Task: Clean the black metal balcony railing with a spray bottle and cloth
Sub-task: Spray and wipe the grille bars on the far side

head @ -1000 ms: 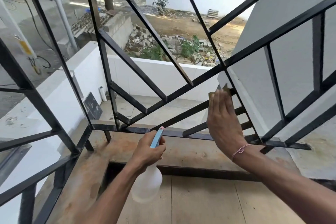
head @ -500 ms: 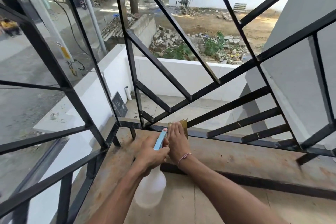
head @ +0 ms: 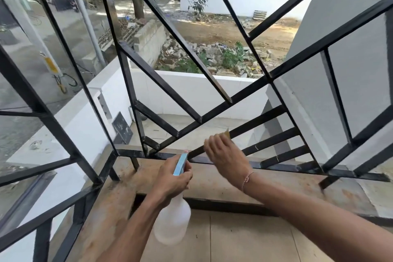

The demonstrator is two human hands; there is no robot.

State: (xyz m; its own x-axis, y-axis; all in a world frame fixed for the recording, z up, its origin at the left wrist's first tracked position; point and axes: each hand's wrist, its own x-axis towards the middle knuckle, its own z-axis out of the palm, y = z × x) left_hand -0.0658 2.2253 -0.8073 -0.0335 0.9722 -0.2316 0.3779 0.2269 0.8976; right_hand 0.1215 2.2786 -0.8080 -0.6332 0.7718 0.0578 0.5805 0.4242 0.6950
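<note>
The black metal railing (head: 214, 112) fills the view, with slanted bars meeting a bottom rail. My left hand (head: 172, 174) grips the neck of a translucent white spray bottle (head: 173, 223) with a blue trigger head, held upright just inside the bottom rail. My right hand (head: 225, 156) presses a yellowish cloth (head: 227, 133) against a low diagonal bar; only a corner of the cloth shows above my fingers. Whether the fingers curl round the bar is hidden.
A brown stained ledge (head: 276, 185) runs under the railing, with tiled floor (head: 234, 240) nearer me. A grey wall (head: 350, 49) stands at the right. Beyond the bars lie a lower white terrace wall (head: 191, 91), rubble and a street.
My right hand with the cloth first came down the bar to the bottom rail beside the bottle, and has now slid back up the diagonal bar to the right. The left hand stayed put.
</note>
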